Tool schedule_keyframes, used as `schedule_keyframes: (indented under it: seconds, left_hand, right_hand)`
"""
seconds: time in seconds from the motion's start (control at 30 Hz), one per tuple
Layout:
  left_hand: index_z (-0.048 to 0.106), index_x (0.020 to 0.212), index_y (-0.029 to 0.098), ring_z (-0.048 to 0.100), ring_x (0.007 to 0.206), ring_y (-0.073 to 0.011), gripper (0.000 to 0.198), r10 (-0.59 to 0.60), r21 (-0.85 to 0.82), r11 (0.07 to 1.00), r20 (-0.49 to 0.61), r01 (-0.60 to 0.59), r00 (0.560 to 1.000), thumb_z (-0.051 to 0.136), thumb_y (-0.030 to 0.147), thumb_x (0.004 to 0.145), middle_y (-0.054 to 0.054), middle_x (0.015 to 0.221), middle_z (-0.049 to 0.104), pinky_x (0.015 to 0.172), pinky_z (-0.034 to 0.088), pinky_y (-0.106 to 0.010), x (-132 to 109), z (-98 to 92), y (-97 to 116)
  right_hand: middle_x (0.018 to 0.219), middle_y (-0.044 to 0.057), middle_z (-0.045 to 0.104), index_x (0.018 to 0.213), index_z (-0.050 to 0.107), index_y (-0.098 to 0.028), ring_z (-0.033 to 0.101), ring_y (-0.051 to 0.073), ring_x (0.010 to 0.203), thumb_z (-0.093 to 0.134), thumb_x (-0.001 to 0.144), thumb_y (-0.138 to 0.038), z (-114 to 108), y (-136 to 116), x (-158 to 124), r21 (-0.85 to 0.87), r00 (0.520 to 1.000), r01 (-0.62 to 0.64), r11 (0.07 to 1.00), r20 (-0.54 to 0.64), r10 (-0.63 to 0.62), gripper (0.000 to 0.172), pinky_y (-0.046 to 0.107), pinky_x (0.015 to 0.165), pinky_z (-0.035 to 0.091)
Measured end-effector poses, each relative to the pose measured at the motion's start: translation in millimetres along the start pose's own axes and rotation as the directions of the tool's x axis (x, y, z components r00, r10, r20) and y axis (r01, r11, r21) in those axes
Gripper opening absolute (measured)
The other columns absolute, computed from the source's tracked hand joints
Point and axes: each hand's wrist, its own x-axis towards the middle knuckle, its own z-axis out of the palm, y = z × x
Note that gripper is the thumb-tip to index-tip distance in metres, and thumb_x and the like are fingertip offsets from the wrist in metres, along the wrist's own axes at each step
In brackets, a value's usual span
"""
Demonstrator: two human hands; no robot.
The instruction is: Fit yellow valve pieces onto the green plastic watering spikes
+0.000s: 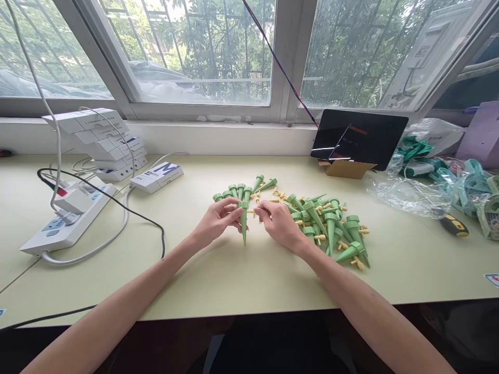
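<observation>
My left hand (216, 221) pinches the top of a green cone-shaped spike (244, 226), which points down toward me over the pale green table (249, 280). My right hand (277, 222) is closed on a small yellow valve piece (252, 212) at the side of the spike's head. Just behind my hands lies a small group of green spikes (237, 191). To the right is a bigger pile of green spikes with yellow valves (331, 228).
A white power strip (64, 221) with cables and stacked white boxes (99, 140) are at the left. A dark tablet (358, 137) leans on a cardboard box at the back. Plastic bags with green parts (440, 176) and a yellow-handled tool (454, 226) lie at the right.
</observation>
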Motion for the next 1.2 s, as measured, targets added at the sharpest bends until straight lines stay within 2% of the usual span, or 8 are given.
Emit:
schedule_keyframes:
  seconds: [0.23,0.53,0.83,1.03,1.2]
  left_hand:
    - [0.057,0.096,0.016,0.074,0.072,-0.0232,0.032,-0.046,-0.043,0.998,0.030,0.047,0.998,0.071,0.043,0.085,-0.005,0.080,0.070,0.055,0.058,-0.030,1.0,-2.0,-2.4]
    - [0.056,0.094,0.017,0.074,0.074,-0.0230,0.032,-0.053,-0.039,0.998,0.019,0.053,0.998,0.072,0.043,0.084,-0.004,0.076,0.068,0.057,0.059,-0.030,0.1,-2.1,-3.1]
    - [0.061,0.093,0.016,0.073,0.074,-0.0229,0.028,0.005,-0.008,1.000,0.034,-0.005,0.999,0.071,0.041,0.085,-0.005,0.078,0.070,0.059,0.062,-0.033,0.3,-2.8,-6.3]
    - [0.063,0.092,0.015,0.071,0.064,-0.0200,0.026,0.048,0.047,0.998,0.029,-0.050,0.998,0.070,0.040,0.086,-0.004,0.075,0.069,0.061,0.062,-0.037,-0.7,-1.5,-8.3]
    - [0.063,0.093,0.015,0.070,0.061,-0.0195,0.027,0.054,0.055,0.997,0.021,-0.055,0.998,0.070,0.040,0.086,-0.004,0.074,0.069,0.060,0.062,-0.037,-1.2,-2.2,-9.2]
  right_hand:
    - [0.065,0.000,0.056,0.070,0.051,-0.020,0.048,0.013,0.059,0.047,0.097,-0.023,0.3,-2.2,-0.8,0.016,1.000,0.011,1.000,-0.022,-0.010,0.027,0.025,0.060,0.038]
    - [0.067,0.000,0.058,0.074,0.056,-0.020,0.049,0.013,0.060,0.050,0.095,-0.021,-0.2,-3.4,-1.2,0.054,0.999,0.027,0.998,-0.032,-0.025,0.023,0.025,0.061,0.038]
    - [0.063,-0.001,0.055,0.072,0.053,-0.020,0.047,0.013,0.056,0.047,0.096,-0.023,1.6,-1.1,-2.1,0.023,1.000,0.016,1.000,-0.027,-0.015,0.025,0.025,0.060,0.037]
    - [0.059,-0.002,0.046,0.065,0.045,-0.021,0.039,0.013,0.055,0.045,0.097,-0.025,3.0,1.2,-2.2,-0.010,0.999,0.034,0.999,-0.026,-0.035,0.032,0.027,0.057,0.032]
    - [0.058,-0.002,0.046,0.065,0.046,-0.021,0.039,0.013,0.055,0.045,0.098,-0.027,3.0,0.7,-2.4,-0.002,0.999,0.027,1.000,-0.023,-0.027,0.034,0.027,0.057,0.032]
